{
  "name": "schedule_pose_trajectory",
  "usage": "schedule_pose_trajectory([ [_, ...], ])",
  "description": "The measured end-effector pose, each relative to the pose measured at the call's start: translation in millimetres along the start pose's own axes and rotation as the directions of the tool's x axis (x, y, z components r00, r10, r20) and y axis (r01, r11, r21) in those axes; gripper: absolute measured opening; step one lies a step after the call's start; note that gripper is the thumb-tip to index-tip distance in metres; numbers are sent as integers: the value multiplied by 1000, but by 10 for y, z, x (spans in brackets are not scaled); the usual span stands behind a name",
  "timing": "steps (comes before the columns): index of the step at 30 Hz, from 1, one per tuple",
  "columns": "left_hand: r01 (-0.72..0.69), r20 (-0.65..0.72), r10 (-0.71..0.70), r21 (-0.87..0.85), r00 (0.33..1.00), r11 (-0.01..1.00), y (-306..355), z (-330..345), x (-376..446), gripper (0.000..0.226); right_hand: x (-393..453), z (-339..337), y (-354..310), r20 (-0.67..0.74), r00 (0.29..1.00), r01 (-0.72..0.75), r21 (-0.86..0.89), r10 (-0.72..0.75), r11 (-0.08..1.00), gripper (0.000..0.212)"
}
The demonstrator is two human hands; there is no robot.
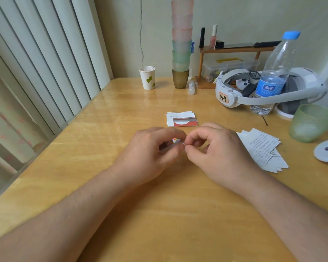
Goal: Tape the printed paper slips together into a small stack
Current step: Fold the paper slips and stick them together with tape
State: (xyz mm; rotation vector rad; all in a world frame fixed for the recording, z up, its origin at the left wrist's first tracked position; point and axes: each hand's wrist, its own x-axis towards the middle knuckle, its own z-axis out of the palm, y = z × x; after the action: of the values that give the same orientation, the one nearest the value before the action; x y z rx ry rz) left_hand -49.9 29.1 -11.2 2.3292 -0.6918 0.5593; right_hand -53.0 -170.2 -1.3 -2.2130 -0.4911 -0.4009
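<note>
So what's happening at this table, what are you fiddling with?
A person sits at a wooden table. The left hand holds a small roll with a bit of colour showing, apparently tape, while the right hand pinches at its edge. A small stack of slips with a red print lies just beyond the hands, and loose printed slips are fanned out to the right.

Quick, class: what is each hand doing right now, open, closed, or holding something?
Left hand: fingers curled, holding a small tape roll.
Right hand: pinching at the roll's edge, probably the tape end.
</note>
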Motion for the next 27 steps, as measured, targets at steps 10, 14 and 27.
schedule_pose_trajectory([
  [10,-63,-77,74,142,994,988,-22,21,32,14,5,19,42,-42,998,-36,0,36,999,13],
  [14,-25,-88,34,104,996,994,-16,31,23,10,5,23,22,-102,994,25,-67,-32,997,17],
  [27,-7,-44,9,31,999,999,-1,23,29,19,21,8,101,-61,948,296,-192,-312,936,4],
])
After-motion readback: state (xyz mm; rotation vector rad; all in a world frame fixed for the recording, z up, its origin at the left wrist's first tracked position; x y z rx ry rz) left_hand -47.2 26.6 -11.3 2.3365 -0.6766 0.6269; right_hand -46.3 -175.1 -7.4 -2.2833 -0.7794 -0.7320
